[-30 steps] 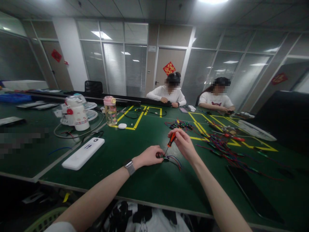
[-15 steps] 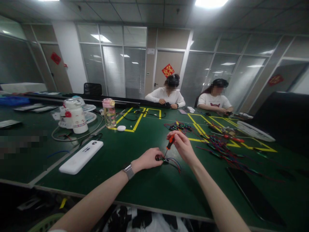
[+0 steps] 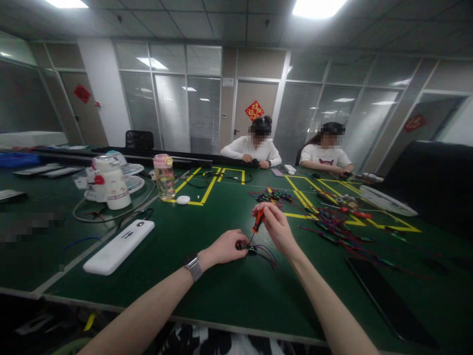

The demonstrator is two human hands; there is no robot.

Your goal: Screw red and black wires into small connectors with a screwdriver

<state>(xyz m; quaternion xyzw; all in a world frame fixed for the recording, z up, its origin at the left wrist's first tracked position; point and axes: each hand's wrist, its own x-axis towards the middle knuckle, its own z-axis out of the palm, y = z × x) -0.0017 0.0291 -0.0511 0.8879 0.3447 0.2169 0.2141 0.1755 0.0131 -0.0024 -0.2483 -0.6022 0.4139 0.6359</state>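
My right hand point(image 3: 275, 224) is closed round the orange and black handle of a screwdriver point(image 3: 258, 221), held at a tilt with its shaft pointing down. The tip meets or nearly meets a small circuit board point(image 3: 252, 250) lying on the green table; exact contact is too small to tell. Red, blue and black wires point(image 3: 266, 252) curve off the board to the right. With its fingers pinched on the board's left end, my left hand point(image 3: 229, 245) steadies it against the tabletop. A watch with a metal band is on my left wrist.
To the right lie a heap of wired boards point(image 3: 336, 227) and a black phone point(image 3: 388, 301). A white power bank point(image 3: 120, 246), a pink-lidded bottle point(image 3: 164, 177) and a white bottle point(image 3: 116, 185) are on the left. Two people sit across the table.
The whole view has tilted slightly, so the table appears a little lower and further left. Both hands keep their hold on the board and the screwdriver.
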